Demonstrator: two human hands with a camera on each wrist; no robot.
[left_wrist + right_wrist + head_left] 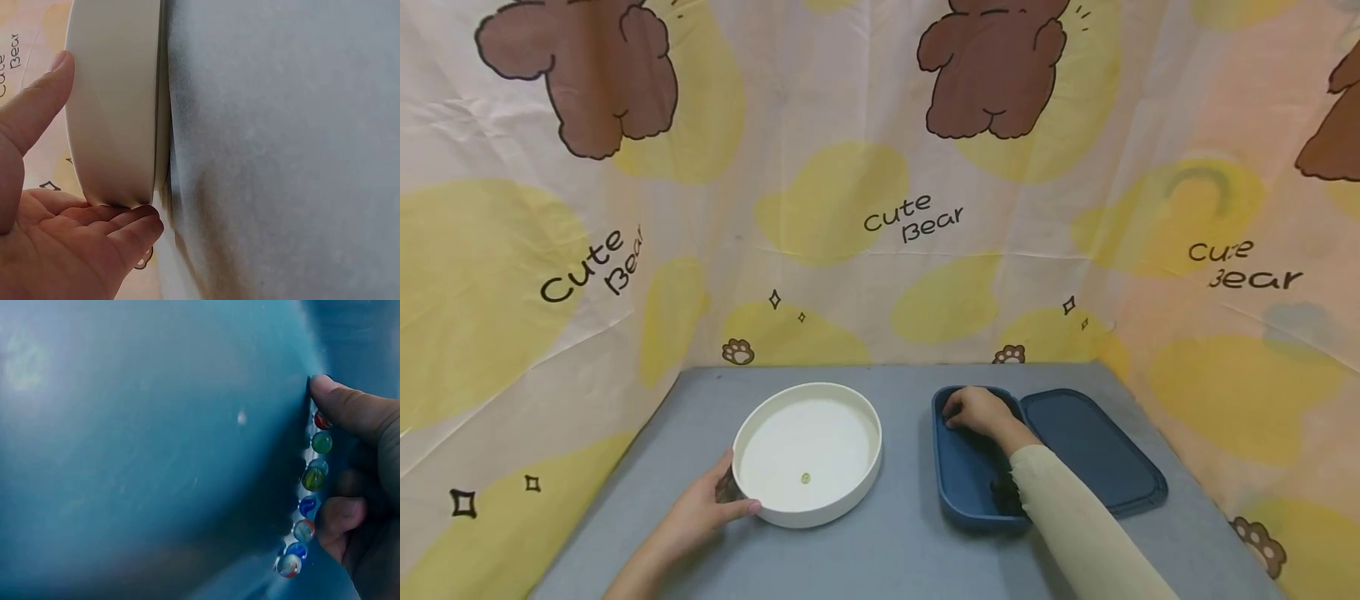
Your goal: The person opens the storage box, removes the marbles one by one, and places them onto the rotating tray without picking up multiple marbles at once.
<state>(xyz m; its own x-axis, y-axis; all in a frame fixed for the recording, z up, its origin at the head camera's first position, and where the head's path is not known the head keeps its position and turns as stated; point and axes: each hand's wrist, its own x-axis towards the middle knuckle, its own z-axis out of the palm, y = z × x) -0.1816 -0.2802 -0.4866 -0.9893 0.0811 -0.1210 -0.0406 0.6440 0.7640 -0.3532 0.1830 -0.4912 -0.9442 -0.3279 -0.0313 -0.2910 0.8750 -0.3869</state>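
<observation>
A round white shallow dish (807,514) stands on the table, a small yellow-green marble (806,478) inside it. My left hand (703,504) rests against its near left side. In the left wrist view the thumb lies at the rim and the fairly straight fingers (134,228) press the outer wall. My right hand (981,412) reaches into a blue rectangular box (951,467), near its far left corner. Several coloured glass marbles (304,530) lie in a row by that hand's fingers. The thumb is extended over a small dark spot; whether it pinches a marble cannot be told.
A dark blue lid (1090,450) lies flat just right of the box. Something dark (1006,496) sits in the box's near right corner, partly behind the sleeve. A bear-print curtain (835,208) surrounds the grey table (898,558) at the back and sides.
</observation>
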